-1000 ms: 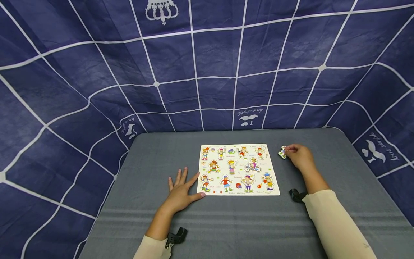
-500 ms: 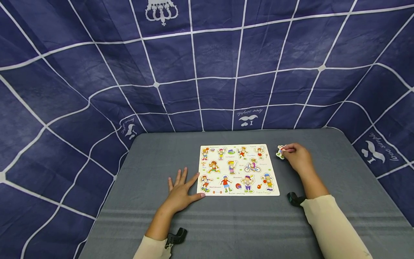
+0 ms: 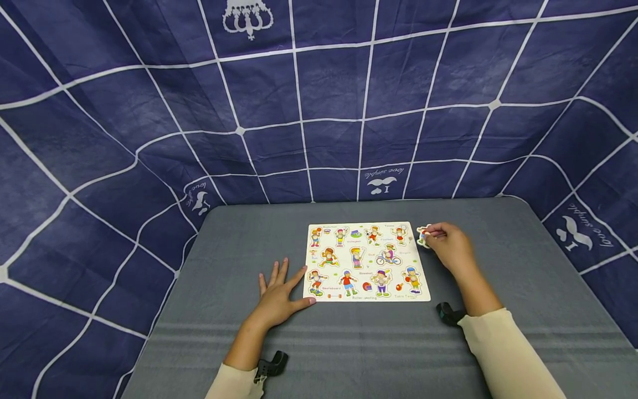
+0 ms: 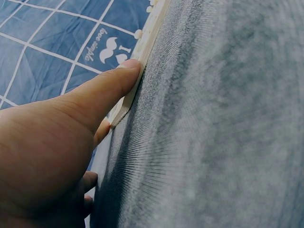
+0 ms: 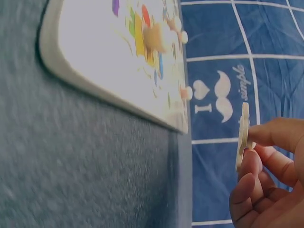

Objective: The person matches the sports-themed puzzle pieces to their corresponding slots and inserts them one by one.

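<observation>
A white wooden peg puzzle board [image 3: 345, 257] with cartoon children playing sports lies flat on the grey table. My left hand [image 3: 276, 302] rests at the board's lower left corner, fingers spread. In the left wrist view, its thumb [image 4: 126, 76] presses along the board's edge. Just off the board's upper right side, my right hand [image 3: 453, 246] pinches a puzzle piece [image 3: 423, 236] shaped like a small figure. Seen edge-on in the right wrist view, that thin piece [image 5: 242, 137] is raised, its knob between thumb and fingers.
Several figure pieces with round wooden knobs [image 5: 159, 37] sit in the board. A dark blue cloth [image 3: 329, 94] with white grid lines hangs behind and beside the grey table [image 3: 359, 343]. Black wrist cameras [image 3: 273, 364] are strapped at both sleeves.
My right hand has moved left with the puzzle piece, bringing it close to the board's upper right edge. My left hand and the board have stayed in place.
</observation>
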`<state>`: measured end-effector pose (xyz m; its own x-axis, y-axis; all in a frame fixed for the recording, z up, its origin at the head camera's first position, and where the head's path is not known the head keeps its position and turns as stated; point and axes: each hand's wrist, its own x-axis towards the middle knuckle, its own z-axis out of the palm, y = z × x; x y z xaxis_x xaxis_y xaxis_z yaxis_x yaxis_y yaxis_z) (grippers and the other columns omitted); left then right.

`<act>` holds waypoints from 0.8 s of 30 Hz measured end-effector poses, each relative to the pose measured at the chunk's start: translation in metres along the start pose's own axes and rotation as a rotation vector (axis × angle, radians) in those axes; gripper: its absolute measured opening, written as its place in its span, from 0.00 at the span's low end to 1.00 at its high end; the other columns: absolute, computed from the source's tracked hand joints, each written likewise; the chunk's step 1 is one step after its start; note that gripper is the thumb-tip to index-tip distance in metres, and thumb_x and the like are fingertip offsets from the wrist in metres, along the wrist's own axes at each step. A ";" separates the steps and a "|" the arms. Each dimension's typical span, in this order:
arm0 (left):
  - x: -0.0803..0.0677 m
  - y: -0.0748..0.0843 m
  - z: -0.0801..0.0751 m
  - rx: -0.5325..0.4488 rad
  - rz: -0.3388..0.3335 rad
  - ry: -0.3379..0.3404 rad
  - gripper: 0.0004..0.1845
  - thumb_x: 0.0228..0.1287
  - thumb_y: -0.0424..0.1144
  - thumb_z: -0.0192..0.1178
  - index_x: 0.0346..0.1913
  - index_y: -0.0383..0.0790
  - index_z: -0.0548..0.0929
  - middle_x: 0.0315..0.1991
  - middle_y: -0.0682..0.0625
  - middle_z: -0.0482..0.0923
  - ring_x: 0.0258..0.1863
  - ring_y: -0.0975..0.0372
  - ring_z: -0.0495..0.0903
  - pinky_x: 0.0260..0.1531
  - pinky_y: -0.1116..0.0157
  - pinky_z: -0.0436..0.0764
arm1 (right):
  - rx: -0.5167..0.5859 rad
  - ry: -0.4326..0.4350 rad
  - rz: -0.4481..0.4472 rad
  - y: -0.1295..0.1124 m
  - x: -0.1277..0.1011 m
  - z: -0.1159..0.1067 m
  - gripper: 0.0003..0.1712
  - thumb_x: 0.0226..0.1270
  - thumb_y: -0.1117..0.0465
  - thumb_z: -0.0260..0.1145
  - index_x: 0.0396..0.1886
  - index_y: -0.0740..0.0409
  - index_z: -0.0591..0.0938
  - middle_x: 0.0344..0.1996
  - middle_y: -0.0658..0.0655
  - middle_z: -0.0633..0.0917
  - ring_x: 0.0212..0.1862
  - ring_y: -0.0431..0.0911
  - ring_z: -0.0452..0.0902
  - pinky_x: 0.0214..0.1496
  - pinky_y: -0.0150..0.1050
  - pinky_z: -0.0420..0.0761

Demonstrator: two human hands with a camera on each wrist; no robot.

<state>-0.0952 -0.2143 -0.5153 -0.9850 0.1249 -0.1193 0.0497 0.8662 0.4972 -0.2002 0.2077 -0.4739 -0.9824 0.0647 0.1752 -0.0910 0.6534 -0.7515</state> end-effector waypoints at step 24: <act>0.000 0.001 -0.001 0.005 0.003 0.007 0.47 0.55 0.70 0.67 0.77 0.62 0.65 0.83 0.40 0.41 0.83 0.41 0.35 0.72 0.30 0.29 | -0.016 -0.075 -0.102 -0.029 -0.020 0.036 0.07 0.66 0.63 0.70 0.42 0.59 0.86 0.36 0.57 0.82 0.33 0.43 0.74 0.33 0.28 0.71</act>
<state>-0.0954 -0.2140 -0.5146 -0.9859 0.1244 -0.1121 0.0535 0.8683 0.4931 -0.1834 0.1606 -0.4782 -0.9776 -0.0587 0.2019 -0.1891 0.6656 -0.7219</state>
